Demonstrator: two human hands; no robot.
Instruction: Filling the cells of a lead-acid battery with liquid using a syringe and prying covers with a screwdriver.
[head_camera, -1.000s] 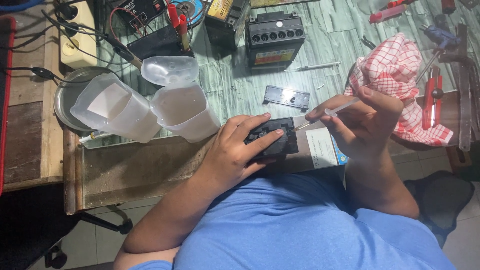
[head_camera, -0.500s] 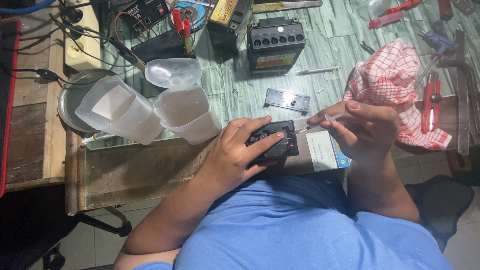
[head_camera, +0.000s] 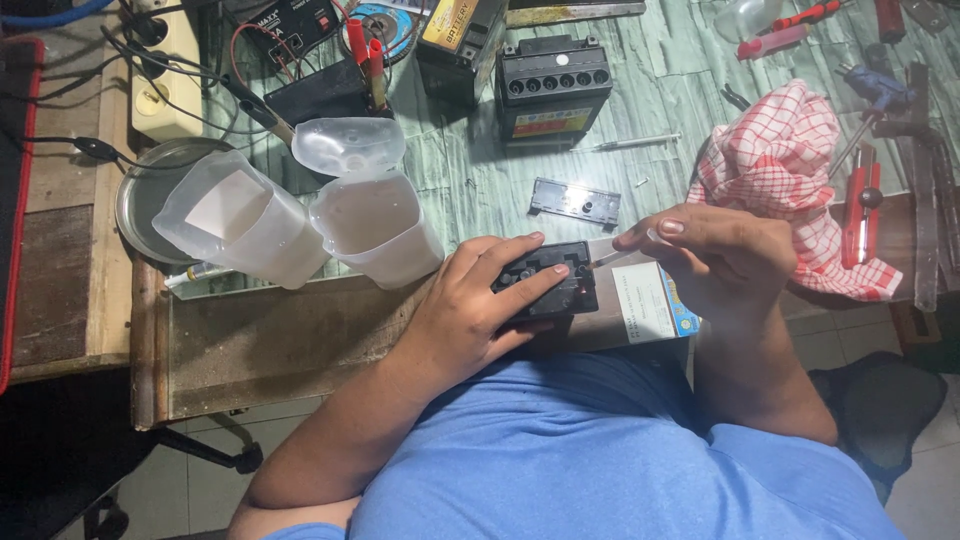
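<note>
Green-veined marble tops the bench (head_camera: 680, 80), with a worn wooden ledge along its near edge, and the person in a blue shirt leans over it from below. At that near edge sits a small black battery (head_camera: 545, 285), gripped by the left hand (head_camera: 475, 315), whose fingers wrap over its top and thumb presses its near side. The right hand (head_camera: 715, 255) is pinched closed on a thin syringe (head_camera: 625, 248), its fine tip touching the battery's top at the right end. Just beyond the battery lies a flat grey cover strip (head_camera: 575, 202), and beside the right wrist a white and blue card (head_camera: 655, 305) rests on the ledge. To the left stand two cut-open translucent plastic jugs (head_camera: 300, 225), touching each other, with a clear plastic scoop (head_camera: 345, 145) behind them and a round metal dish (head_camera: 150, 185) partly under the left one. Farther back stands a larger black battery (head_camera: 552, 88) with a row of round holes on top. A red-and-white checked cloth (head_camera: 790, 180) lies crumpled to the right, near red-handled tools (head_camera: 862, 205). Black cables trail across the upper left corner.
</note>
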